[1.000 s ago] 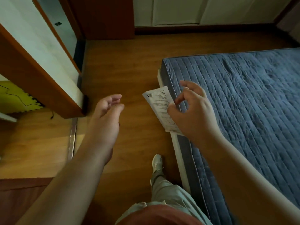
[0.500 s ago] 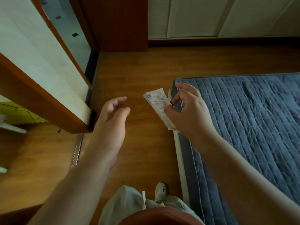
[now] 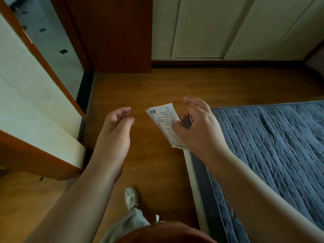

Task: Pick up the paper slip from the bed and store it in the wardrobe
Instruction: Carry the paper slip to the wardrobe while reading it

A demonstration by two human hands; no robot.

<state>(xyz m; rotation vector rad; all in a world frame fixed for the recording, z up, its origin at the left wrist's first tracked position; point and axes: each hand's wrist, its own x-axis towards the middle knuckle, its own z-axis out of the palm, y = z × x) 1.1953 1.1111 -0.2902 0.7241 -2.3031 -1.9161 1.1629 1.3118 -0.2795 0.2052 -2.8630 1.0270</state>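
Head view: looking down at two bare arms reaching forward over a wooden floor (image 3: 157,88).
Right hand (image 3: 201,127): pinching the paper slip (image 3: 164,120) between thumb and fingers, the other fingers curling loosely above it.
Paper slip: hanging in the air, printed side showing, tilting from far left to near right, just past the left corner of the bed (image 3: 273,141) and over the floor.
Left hand (image 3: 114,135): holding nothing, fingers loosely curling, palm facing right, apart from the slip.
Bed: lying on the right under a blue quilted cover, its pale frame edge running along the floor.
Wardrobe (image 3: 201,27): standing at the far side, pale panelled doors showing closed.
Door (image 3: 35,95): standing open on the left, wood-edged with a pale face.
Shoe (image 3: 130,197): showing white, near, between the arms.
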